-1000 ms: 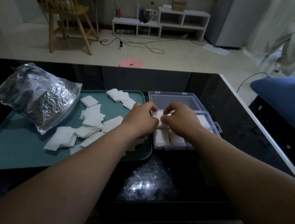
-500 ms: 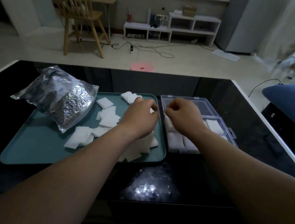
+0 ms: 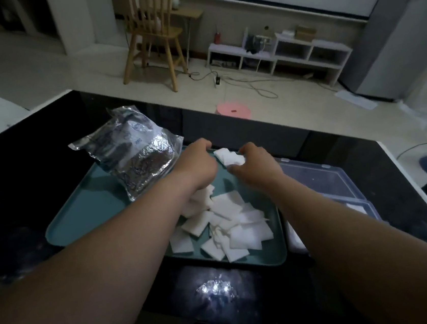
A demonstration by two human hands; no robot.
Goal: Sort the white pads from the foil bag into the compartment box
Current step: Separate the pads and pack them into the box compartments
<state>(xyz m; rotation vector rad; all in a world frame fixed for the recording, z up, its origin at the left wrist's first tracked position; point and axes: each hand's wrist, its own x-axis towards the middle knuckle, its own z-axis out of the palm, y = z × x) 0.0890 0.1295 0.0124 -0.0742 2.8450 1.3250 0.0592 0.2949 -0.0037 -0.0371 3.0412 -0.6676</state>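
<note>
A crinkled foil bag (image 3: 137, 154) lies on the far left of a teal tray (image 3: 80, 219). Loose white pads (image 3: 230, 226) are heaped on the tray's near right part. A small stack of white pads (image 3: 229, 157) sits at the tray's far edge. My right hand (image 3: 257, 168) curls its fingers and thumb round that stack. My left hand (image 3: 197, 166) hovers just left of it, knuckles up and fingers bent downward; the fingertips are hidden. The clear compartment box (image 3: 324, 184) stands to the right of the tray, with a few pads visible in its near cells, partly behind my right forearm.
Tray and box rest on a glossy black table (image 3: 21, 170) whose right edge runs near the box. Beyond the far edge are a pink round stool (image 3: 233, 110), a wooden chair (image 3: 152, 35), floor cables and a low white shelf (image 3: 287, 52).
Both hands have left the compartment box and moved left and forward to the stack of pads at the tray's far edge. The view has tilted up and shifted left.
</note>
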